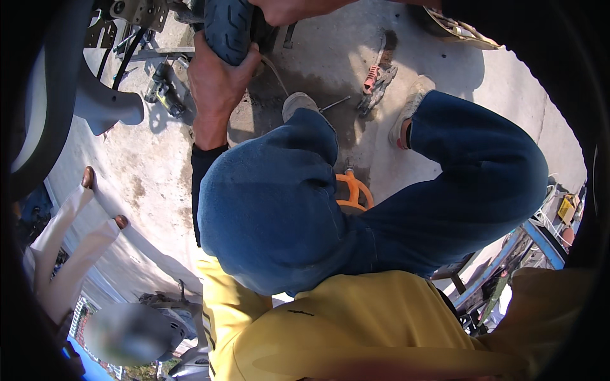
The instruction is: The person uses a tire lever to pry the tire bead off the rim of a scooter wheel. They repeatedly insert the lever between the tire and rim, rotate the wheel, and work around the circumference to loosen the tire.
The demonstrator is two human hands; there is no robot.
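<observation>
Tyre (pixel 227 28): black rubber, matt, grooved tread. Curved panel (pixel 117 106): grey, smooth, plastic by look. Floor (pixel 146 184): rough concrete, stained. Jeans (pixel 273 197): blue denim, matt. Top (pixel 356 311): yellow cloth, smooth. Curved frame (pixel 364 189): orange, smooth; plastic or painted metal, can't tell. Brown shoe (pixel 88 177): glossy, leather-like.

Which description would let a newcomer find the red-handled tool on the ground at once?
From the black tyre gripped by the left hand, go right across the concrete. Just before the pale right shoe lies the red-handled tool. Its red grip distinguishes it from the grey object beside it.
</observation>
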